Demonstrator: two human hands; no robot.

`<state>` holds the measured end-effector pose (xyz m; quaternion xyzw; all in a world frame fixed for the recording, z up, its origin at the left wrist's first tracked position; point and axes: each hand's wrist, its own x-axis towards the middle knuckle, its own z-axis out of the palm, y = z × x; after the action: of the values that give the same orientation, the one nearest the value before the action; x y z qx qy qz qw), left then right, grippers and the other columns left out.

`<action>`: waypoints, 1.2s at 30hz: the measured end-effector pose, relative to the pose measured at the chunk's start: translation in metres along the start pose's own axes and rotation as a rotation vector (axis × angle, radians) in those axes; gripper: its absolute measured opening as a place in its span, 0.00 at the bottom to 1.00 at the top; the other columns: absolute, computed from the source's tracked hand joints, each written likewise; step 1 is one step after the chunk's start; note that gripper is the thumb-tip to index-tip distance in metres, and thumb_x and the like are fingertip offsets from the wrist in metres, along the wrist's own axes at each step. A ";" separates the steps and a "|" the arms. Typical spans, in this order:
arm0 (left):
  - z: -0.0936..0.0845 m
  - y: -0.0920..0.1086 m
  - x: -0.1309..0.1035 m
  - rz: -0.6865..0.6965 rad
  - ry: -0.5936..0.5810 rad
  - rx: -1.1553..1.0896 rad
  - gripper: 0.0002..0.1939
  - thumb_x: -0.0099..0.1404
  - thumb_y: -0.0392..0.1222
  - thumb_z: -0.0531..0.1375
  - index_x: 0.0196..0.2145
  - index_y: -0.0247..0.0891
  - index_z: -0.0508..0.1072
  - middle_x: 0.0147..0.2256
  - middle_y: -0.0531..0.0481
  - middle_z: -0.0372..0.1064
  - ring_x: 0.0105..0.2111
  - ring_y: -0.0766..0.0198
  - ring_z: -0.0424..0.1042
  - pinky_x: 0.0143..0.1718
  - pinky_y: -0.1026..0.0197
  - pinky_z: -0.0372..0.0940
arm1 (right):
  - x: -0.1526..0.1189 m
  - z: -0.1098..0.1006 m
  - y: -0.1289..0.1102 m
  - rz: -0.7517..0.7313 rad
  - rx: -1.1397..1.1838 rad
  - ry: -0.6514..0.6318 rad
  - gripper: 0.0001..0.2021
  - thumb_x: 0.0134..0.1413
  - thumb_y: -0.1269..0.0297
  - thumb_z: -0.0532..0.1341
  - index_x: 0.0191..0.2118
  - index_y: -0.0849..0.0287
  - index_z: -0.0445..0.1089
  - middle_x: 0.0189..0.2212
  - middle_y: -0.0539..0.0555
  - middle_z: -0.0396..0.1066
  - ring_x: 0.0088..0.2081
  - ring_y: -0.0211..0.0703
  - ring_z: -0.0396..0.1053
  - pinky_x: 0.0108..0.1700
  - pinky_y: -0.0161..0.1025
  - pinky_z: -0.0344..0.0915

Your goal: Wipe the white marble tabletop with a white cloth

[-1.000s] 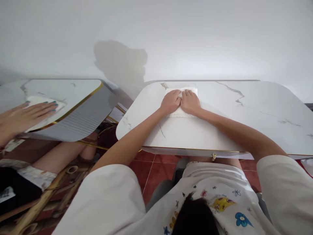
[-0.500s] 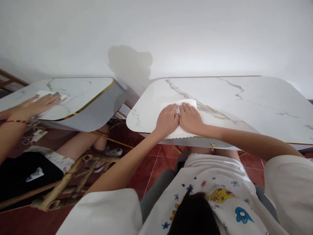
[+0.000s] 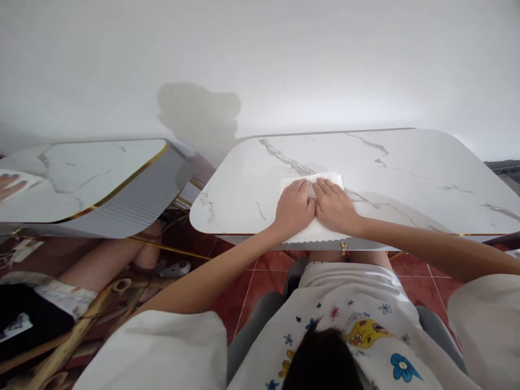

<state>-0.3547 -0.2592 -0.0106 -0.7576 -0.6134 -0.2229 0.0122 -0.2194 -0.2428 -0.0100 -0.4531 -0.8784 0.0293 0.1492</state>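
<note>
Both hands are pressing flat on a white cloth (image 3: 312,230) lying on the marble-patterned surface (image 3: 406,179). The left hand (image 3: 294,208) and the right hand (image 3: 335,206) are sitting side by side, thumbs touching at the centre line, so that the load is spreading evenly across the cloth. The fingers (image 3: 298,189) of both hands are lying extended and close together, palms down; nothing is being gripped, and the cloth is being held only by downward pressure. The cloth is resting at the near edge of the surface, its scalloped hem overhanging that edge slightly, directly in front of the person's body. A folded corner is showing beyond the fingertips.

No containers are showing anywhere in view.

At the far left, a second marble-patterned table (image 3: 81,179) is standing apart from the first. Another person's fingertips (image 3: 8,181) are resting at its left edge on something pale; what it is cannot be told.
</note>
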 end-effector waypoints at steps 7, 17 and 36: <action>0.014 -0.021 0.069 0.020 -0.025 -0.037 0.16 0.63 0.35 0.49 0.46 0.35 0.70 0.49 0.38 0.72 0.52 0.49 0.69 0.56 0.47 0.63 | 0.062 0.008 0.039 0.003 -0.017 0.030 0.25 0.61 0.71 0.44 0.61 0.74 0.60 0.63 0.68 0.60 0.65 0.55 0.56 0.64 0.50 0.53; 0.050 -0.058 0.178 0.031 -0.011 -0.026 0.18 0.64 0.34 0.48 0.48 0.37 0.70 0.51 0.40 0.71 0.54 0.51 0.67 0.58 0.51 0.60 | 0.160 0.022 0.100 0.024 -0.048 0.072 0.23 0.62 0.71 0.44 0.58 0.72 0.64 0.59 0.69 0.65 0.61 0.57 0.60 0.61 0.50 0.56; 0.086 -0.100 0.259 -0.019 0.032 -0.086 0.19 0.66 0.37 0.47 0.49 0.43 0.72 0.50 0.44 0.72 0.53 0.50 0.68 0.57 0.47 0.61 | 0.234 0.033 0.137 0.103 -0.028 0.057 0.21 0.66 0.69 0.42 0.55 0.69 0.65 0.55 0.68 0.68 0.57 0.59 0.64 0.57 0.53 0.59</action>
<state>-0.3825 0.0298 -0.0228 -0.7478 -0.6102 -0.2613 -0.0129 -0.2487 0.0286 -0.0116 -0.5003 -0.8497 0.0117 0.1660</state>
